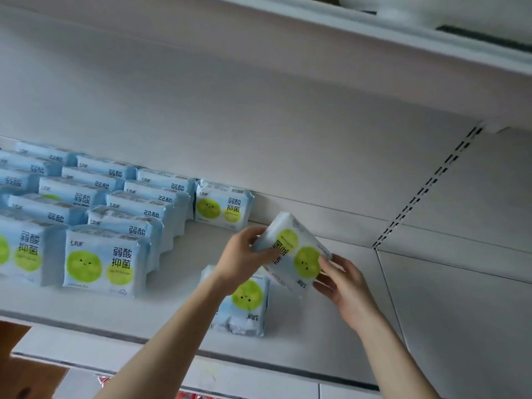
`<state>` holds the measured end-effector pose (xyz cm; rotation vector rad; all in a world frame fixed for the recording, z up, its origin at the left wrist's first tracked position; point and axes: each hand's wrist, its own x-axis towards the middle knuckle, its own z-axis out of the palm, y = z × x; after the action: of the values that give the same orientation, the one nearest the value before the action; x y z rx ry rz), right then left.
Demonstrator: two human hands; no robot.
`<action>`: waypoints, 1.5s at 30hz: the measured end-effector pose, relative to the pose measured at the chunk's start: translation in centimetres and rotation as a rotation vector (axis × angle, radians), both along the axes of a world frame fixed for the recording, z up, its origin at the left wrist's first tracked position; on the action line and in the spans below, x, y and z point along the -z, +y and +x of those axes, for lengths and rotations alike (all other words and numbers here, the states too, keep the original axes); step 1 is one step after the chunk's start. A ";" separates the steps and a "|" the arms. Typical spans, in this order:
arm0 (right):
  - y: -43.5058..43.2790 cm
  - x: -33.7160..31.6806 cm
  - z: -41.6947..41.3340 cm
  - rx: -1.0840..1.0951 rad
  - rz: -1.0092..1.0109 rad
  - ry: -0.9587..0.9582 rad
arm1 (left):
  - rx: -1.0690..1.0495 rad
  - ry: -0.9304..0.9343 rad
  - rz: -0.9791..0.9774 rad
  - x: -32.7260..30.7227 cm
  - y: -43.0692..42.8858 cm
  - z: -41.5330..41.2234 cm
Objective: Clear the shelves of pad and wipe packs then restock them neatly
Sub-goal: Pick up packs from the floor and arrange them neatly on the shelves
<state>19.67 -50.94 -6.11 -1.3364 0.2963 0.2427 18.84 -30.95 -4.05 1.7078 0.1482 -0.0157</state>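
Note:
A light-blue pad pack [293,254] with green smiley circles is tilted in the air above the white shelf [184,272]. My left hand [244,259] grips its left end and my right hand [344,282] holds its lower right end. Below it another pack [244,303] stands upside down near the shelf's front edge, partly hidden by my left forearm. A single upright pack [223,205] stands against the back wall. Several rows of like packs [103,260] fill the shelf's left part.
The shelf's right side [331,326] is bare up to a seam where a second shelf section [460,312] begins. A slotted upright [426,185] runs up the back wall. Another shelf [374,38] hangs overhead. A brown cardboard box [26,370] sits at lower left.

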 end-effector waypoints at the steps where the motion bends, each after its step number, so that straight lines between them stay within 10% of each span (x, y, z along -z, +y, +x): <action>1: 0.2 -0.6 0.0 -0.065 0.039 -0.013 | -0.020 0.003 -0.140 -0.2 0.3 -0.5; 8: 3.5 -2.8 0.4 -0.350 0.032 -0.053 | -0.205 0.083 -0.637 -0.6 2.4 -2.9; 17: 6.2 -4.8 2.1 -0.509 -0.087 -0.056 | -0.173 0.045 -0.478 -0.9 5.0 -4.6; 23: 7.8 -4.4 1.8 -0.227 0.278 0.037 | -0.403 0.060 -0.708 -0.4 4.4 -3.3; 36: 10.1 -4.9 3.9 -0.425 -0.596 -0.364 | -0.431 0.133 -0.580 1.7 5.5 -2.1; 45: 14.4 -0.7 7.1 -0.426 -0.579 -0.281 | -0.432 0.164 -0.452 3.8 7.3 -0.9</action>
<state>26.80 -36.57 -5.39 -1.9812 -0.1786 0.3340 17.97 -23.64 -7.82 1.1959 0.5897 0.1234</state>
